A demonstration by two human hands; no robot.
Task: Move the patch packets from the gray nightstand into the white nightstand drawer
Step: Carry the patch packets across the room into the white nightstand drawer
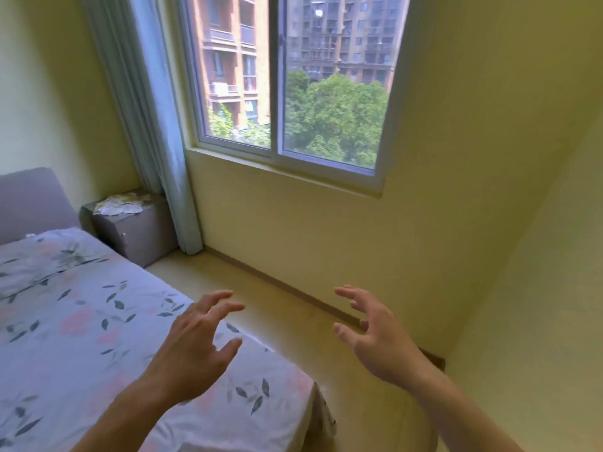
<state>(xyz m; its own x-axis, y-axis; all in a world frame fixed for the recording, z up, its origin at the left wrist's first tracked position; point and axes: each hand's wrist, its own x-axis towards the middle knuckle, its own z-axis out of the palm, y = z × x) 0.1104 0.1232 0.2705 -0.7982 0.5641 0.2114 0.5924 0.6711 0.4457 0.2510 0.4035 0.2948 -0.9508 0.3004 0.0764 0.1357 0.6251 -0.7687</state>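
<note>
The gray nightstand (137, 228) stands in the far left corner, between the bed's headboard and the curtain. Several pale patch packets (119, 203) lie in a loose pile on its top. My left hand (195, 340) hovers over the bed's near corner, fingers spread and empty. My right hand (372, 334) is raised over the floor strip beside the bed, also spread and holding nothing. Both hands are far from the nightstand. No white nightstand is in view.
A bed with a floral sheet (81, 321) fills the lower left. A narrow strip of floor (261, 295) runs between the bed and the yellow wall under the window (287, 93). A pale curtain (156, 141) hangs beside the nightstand.
</note>
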